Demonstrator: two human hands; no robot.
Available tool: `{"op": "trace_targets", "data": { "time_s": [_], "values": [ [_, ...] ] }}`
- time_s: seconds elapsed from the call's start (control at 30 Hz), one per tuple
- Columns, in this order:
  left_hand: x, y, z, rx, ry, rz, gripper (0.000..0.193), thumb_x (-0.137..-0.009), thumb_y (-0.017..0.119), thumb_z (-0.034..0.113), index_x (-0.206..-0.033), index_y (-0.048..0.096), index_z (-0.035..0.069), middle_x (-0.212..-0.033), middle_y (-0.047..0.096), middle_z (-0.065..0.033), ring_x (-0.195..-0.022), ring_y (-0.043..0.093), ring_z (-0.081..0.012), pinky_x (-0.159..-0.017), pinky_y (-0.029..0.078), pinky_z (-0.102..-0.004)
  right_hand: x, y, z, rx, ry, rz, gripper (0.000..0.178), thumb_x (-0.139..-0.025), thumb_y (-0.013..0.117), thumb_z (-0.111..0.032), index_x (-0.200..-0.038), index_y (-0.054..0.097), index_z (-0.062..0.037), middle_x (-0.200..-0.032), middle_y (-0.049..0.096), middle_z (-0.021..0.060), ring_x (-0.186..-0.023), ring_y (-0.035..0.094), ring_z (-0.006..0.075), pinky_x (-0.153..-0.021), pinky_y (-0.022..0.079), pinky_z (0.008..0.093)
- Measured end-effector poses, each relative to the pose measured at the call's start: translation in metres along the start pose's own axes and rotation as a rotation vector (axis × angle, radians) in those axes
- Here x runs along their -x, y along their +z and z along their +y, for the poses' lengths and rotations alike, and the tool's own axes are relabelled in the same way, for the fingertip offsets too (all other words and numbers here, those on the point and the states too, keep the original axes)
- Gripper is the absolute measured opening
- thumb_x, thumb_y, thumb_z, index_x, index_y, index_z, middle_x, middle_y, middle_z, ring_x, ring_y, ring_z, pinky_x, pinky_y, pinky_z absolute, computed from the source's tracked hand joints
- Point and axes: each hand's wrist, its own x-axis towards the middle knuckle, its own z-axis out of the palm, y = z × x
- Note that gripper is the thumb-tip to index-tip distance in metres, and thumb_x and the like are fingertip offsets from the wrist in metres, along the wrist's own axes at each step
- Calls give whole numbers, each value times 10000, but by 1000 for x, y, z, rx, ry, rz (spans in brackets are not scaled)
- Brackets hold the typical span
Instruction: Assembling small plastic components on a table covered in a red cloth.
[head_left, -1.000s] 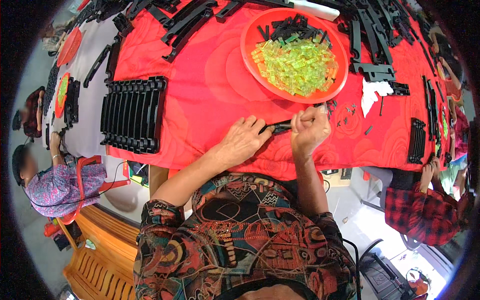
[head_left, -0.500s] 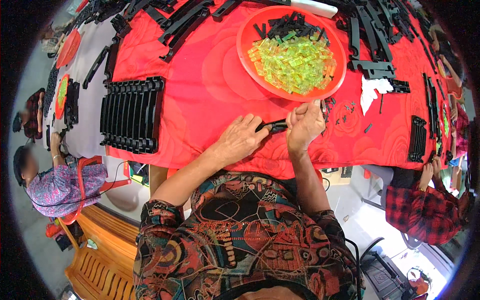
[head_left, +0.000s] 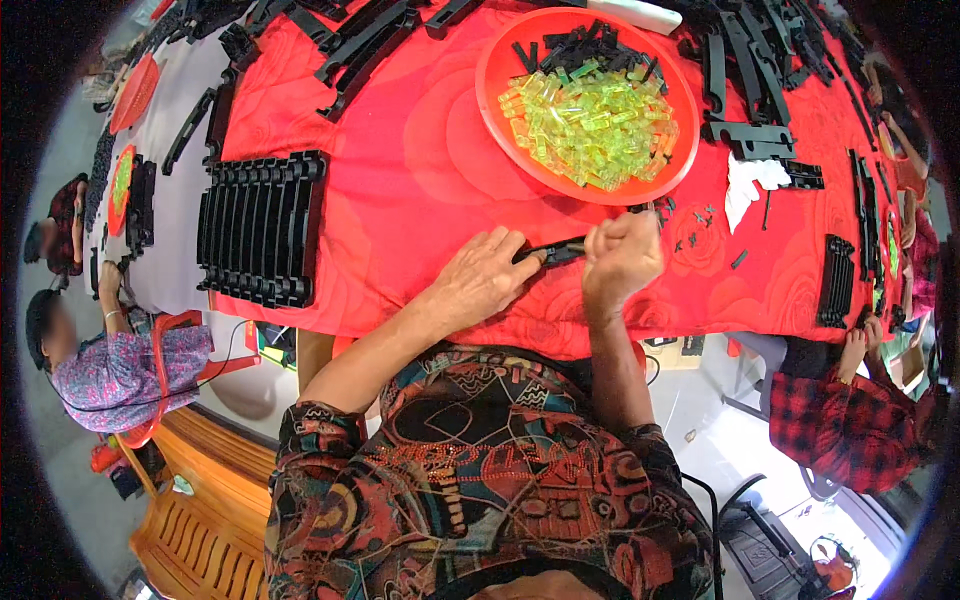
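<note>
A narrow black plastic part (head_left: 560, 249) lies across the front of the red-covered table. My left hand (head_left: 482, 275) is closed on its left end, thumb and fingers pressed against it. At the other end my right hand (head_left: 622, 262) is curled into a fist; whatever it grips is hidden by the fingers. Just beyond the fist stands a red plastic basin (head_left: 684, 150) holding clear yellow-green plastic pieces (head_left: 590, 125) and small black pieces (head_left: 590, 48). Tiny black scraps (head_left: 693, 240) are scattered right of the fist.
A row of black slotted bars (head_left: 262, 230) sits to the left. More long black parts (head_left: 745, 70) are piled far right and far left. A crumpled white tissue (head_left: 745, 190) lies right of the basin. Other people work at both sides, one in a checked shirt (head_left: 840, 420).
My right hand has shifted slightly right and down, its fist turned, baring more of the black part. The left hand keeps its hold almost in place.
</note>
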Motion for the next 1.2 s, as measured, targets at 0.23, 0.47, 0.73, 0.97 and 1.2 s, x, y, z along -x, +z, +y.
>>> {"op": "trace_targets", "data": {
  "time_s": [0.23, 0.47, 0.73, 0.97, 1.2],
  "values": [
    [1, 1, -1, -4, -18, -3, 305, -727, 631, 90, -1031, 618, 60, -855, 475, -119, -785, 524, -287, -677, 469, -393, 0, -3, 4, -111, 64, -9, 439, -994, 408, -308, -626, 346, -76, -495, 258, -23, -355, 220, 71, -340, 194, 253],
    [1, 2, -1, -13, -8, 5, 275, -757, 626, 106, -1028, 617, 65, -856, 476, -120, -784, 527, -287, -669, 476, -393, -1, -3, 5, -141, 92, 17, 431, -997, 404, -303, -636, 365, -70, -498, 261, -27, -360, 223, 73, -343, 204, 254],
    [4, 5, -1, -14, -15, 51, 266, -759, 639, 121, -1018, 625, 65, -856, 490, -124, -767, 534, -283, -665, 479, -387, 3, -1, 3, -42, -21, -6, 432, -997, 407, -300, -652, 418, -40, -486, 316, -11, -363, 260, 72, -346, 242, 255],
    [7, 5, -2, -33, 32, 143, 215, -761, 648, 101, -961, 628, 23, -820, 506, -110, -724, 533, -253, -651, 479, -357, 5, 7, 7, 23, -33, -76, 440, -1001, 397, -321, -663, 422, -41, -474, 325, -4, -367, 275, 68, -353, 257, 247],
    [5, 4, 0, 7, 52, 170, 174, -765, 630, 83, -915, 610, -5, -833, 513, -114, -746, 535, -261, -657, 479, -362, -5, -1, 2, -188, 105, -51, 426, -995, 413, -338, -669, 400, -65, -472, 275, -20, -357, 261, 78, -346, 243, 248]
  ]
}}
